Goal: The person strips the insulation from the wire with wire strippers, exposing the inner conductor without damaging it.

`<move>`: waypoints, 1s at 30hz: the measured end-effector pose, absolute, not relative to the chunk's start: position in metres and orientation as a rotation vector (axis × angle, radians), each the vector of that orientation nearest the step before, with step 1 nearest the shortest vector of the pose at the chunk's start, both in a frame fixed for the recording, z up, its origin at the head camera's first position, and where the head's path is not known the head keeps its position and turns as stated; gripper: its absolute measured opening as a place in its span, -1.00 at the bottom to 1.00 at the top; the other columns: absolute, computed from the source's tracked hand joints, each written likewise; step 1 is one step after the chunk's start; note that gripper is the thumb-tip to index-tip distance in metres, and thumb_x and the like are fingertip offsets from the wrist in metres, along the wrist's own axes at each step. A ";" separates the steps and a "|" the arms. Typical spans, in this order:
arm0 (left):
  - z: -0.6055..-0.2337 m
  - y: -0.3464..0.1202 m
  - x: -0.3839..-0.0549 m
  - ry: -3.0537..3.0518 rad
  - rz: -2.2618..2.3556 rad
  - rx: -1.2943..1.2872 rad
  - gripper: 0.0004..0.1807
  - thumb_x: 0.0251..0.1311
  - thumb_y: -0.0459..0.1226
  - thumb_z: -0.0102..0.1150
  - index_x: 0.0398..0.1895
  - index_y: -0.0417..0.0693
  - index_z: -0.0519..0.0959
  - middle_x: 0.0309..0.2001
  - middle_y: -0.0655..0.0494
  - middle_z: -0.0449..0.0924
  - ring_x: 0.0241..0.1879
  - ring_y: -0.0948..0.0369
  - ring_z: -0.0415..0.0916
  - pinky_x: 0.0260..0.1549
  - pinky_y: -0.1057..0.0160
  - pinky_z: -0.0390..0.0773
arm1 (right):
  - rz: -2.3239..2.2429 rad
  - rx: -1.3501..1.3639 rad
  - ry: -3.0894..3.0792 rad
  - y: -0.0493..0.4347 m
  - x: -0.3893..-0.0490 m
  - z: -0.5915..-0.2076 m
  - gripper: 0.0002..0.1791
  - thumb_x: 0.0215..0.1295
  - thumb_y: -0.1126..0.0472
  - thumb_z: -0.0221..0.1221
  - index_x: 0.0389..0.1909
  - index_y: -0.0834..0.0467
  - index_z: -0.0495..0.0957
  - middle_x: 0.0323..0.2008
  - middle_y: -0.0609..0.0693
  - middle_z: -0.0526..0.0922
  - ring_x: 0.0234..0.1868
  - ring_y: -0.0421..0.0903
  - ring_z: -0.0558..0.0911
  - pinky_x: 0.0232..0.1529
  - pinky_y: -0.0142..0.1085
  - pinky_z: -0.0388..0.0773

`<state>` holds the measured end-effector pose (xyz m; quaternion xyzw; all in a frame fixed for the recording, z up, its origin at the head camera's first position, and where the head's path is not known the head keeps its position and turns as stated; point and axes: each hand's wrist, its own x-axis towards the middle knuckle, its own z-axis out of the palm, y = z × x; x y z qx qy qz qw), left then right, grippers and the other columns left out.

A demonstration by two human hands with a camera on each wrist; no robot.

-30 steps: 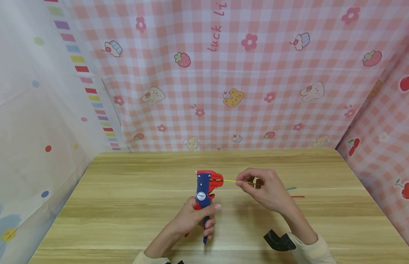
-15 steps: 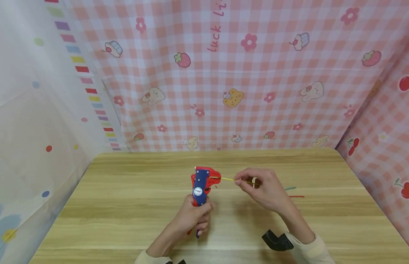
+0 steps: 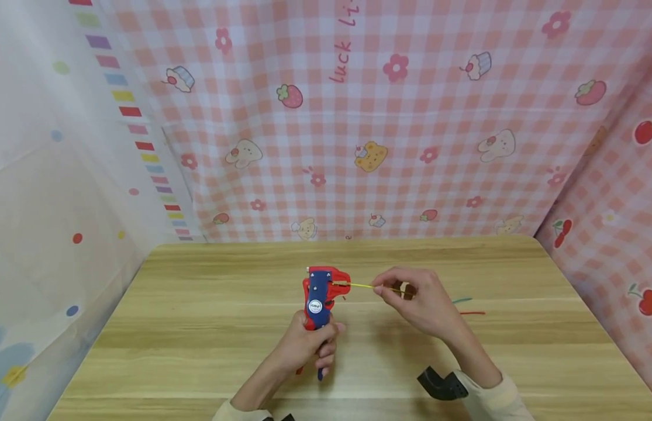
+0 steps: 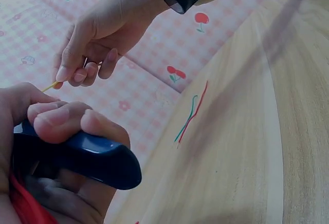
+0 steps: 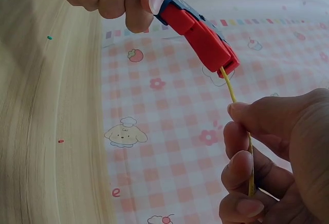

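Observation:
My left hand (image 3: 312, 345) grips the handles of a blue and red wire stripper (image 3: 319, 298), held up over the table with its red nose to the right. A thin yellow wire (image 3: 361, 285) runs into that nose. My right hand (image 3: 417, 298) pinches the wire between thumb and forefinger a short way from the tool. In the right wrist view, the wire (image 5: 230, 88) enters the red tip, and its other end lies along my curled fingers. The left wrist view shows a blue handle (image 4: 97, 157) under my left fingers; the tool's nose is out of sight there.
A red wire (image 3: 473, 313) and a green wire (image 3: 464, 300) lie on the wooden table (image 3: 199, 327), right of my right hand. The right wrist view shows a small green bit (image 5: 49, 37) and a red bit (image 5: 60, 141) on the table. A checked cloth (image 3: 326, 193) hangs behind.
My left hand and the wire stripper have shifted slightly left and up, and a red part now shows behind the tool's blue body. My right hand has moved slightly left, still pinching the wire.

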<state>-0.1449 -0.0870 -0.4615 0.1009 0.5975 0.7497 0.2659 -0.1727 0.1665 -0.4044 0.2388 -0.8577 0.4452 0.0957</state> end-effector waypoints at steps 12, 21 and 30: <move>-0.459 -0.088 -0.145 1.596 2.022 0.375 -0.78 0.39 -0.26 0.23 -0.37 -0.14 0.44 -0.65 0.17 0.49 -0.71 0.23 0.49 -0.56 0.21 0.67 | 1.302 0.705 -2.538 0.168 -0.173 -0.404 -0.89 0.34 0.22 0.35 -0.27 -0.11 0.74 -0.39 -0.15 0.74 -0.58 -0.30 0.40 -0.57 -0.42 0.42; -0.456 -0.086 -0.145 1.579 1.965 0.375 -0.82 0.43 -0.28 0.20 -0.24 -0.22 0.46 -0.56 0.14 0.61 -0.58 0.21 0.62 -0.35 0.14 0.77 | 1.291 0.700 -2.533 0.170 -0.173 -0.402 -0.90 0.36 0.20 0.34 -0.27 -0.11 0.74 -0.38 -0.20 0.74 -0.59 -0.25 0.42 -0.57 -0.42 0.42; -0.458 -0.088 -0.146 1.597 1.971 0.401 -0.83 0.41 -0.29 0.21 -0.25 -0.22 0.48 -0.55 0.12 0.63 -0.57 0.21 0.64 -0.35 0.13 0.78 | 1.284 0.705 -2.505 0.172 -0.174 -0.401 -0.91 0.37 0.19 0.33 -0.28 -0.11 0.74 -0.41 -0.23 0.73 -0.56 -0.30 0.42 -0.54 -0.43 0.43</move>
